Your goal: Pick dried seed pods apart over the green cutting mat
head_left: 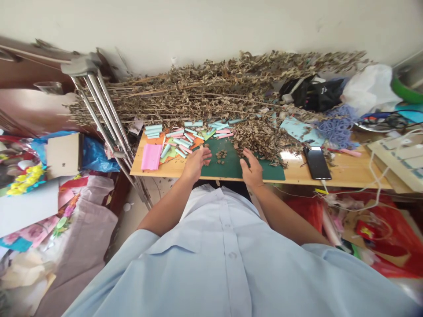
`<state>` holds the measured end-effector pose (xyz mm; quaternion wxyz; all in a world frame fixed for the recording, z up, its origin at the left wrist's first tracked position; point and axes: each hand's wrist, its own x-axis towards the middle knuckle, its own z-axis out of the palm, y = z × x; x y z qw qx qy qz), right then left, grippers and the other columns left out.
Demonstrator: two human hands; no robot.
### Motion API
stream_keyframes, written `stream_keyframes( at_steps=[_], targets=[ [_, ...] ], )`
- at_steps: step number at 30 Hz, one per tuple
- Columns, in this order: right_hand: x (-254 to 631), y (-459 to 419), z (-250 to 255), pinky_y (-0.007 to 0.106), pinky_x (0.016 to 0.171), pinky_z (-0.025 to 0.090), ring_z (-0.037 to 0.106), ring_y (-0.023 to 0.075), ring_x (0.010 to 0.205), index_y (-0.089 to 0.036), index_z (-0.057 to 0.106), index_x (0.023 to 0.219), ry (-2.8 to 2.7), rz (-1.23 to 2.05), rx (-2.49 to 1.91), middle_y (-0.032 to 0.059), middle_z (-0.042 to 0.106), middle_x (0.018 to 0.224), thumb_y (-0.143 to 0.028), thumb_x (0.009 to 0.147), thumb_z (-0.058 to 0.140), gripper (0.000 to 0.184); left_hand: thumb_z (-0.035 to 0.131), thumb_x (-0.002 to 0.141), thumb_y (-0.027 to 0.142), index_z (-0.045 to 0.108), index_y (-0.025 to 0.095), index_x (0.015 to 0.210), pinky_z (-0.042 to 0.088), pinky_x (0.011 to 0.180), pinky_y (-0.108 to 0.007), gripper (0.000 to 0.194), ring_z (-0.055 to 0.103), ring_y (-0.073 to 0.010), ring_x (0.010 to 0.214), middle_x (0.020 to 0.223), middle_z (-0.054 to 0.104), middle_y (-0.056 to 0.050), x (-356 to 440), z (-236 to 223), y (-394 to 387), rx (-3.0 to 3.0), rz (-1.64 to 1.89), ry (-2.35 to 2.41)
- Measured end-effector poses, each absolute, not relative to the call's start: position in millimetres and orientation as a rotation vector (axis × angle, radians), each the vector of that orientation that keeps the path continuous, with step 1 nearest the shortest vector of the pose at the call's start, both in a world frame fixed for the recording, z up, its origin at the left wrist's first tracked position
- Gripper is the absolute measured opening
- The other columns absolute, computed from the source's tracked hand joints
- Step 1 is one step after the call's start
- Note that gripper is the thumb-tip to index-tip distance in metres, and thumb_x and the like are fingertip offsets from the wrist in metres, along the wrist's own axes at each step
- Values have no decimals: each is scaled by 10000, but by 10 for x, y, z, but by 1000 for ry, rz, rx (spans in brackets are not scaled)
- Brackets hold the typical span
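My left hand (197, 164) is over the left part of a dark green mat (231, 171), its fingers stretched out and the palm turned inward. Some brownish bits show by its fingertips; whether they touch it I cannot tell. Across from it my right hand (252, 169) is open, thumb apart from the fingers, with nothing seen in it. Between the hands lies a small cluster of brown dried lumps (221, 154). Beyond my right hand, a heap of dry crumpled leaves (259, 138) covers part of the mat.
Long dried leafy stalks (185, 94) stretch along the wall. Rolled paper tubes (185, 137) and a pink folded sheet (151, 156) lie left on the wooden table (350, 171). A phone (316, 163) with a cable sits right. A metal crutch (107, 114) leans at the left.
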<state>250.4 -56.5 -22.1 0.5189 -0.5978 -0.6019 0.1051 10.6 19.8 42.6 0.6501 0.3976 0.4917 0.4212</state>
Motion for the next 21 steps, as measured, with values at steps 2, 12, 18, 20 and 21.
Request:
stream_keyframes(
  at_steps=[2, 12, 18, 20, 21],
  targets=[
    [2490, -566, -205, 537, 1164, 458, 597, 276, 1346, -199, 656, 1319, -1478, 220, -1463, 152, 644, 1422, -386, 1006, 551, 380, 646, 897, 529, 717, 175, 1058, 544, 873, -364, 395, 694, -240, 1001, 1105, 733, -114, -51, 367, 179, 1138, 973, 1260],
    [2183, -496, 24, 510, 1064, 535, 679, 274, 1190, -243, 690, 1230, -1672, 119, -1351, 104, 737, 1256, -301, 991, 554, 281, 662, 852, 169, 702, 182, 1205, 501, 1060, -442, 356, 616, -279, 1160, 1206, 681, -125, -157, 12, 49, 2175, 651, 1339],
    [1995, -454, 121, 483, 1052, 553, 680, 259, 1174, -246, 690, 1248, -1746, 283, -1244, 96, 742, 1238, -318, 1009, 539, 293, 585, 882, 142, 753, 203, 1021, 462, 1105, -470, 226, 627, -282, 1149, 1112, 713, -122, -17, 38, 62, 1912, 748, 1301],
    [1982, -460, 129, 474, 1035, 566, 692, 255, 1140, -252, 701, 1239, -1717, 354, -1267, 92, 749, 1214, -348, 1008, 542, 297, 668, 849, 183, 755, 218, 998, 494, 1056, -441, 176, 657, -264, 1083, 1060, 729, -99, 9, 83, 42, 1566, 898, 1277],
    [1977, -464, 135, 467, 1018, 576, 702, 251, 1110, -253, 705, 1237, -1692, 388, -1285, 90, 754, 1199, -364, 1006, 545, 302, 713, 822, 201, 749, 216, 988, 527, 989, -416, 171, 678, -244, 1001, 1005, 736, -82, 26, 109, 31, 1367, 954, 1242]
  ],
)
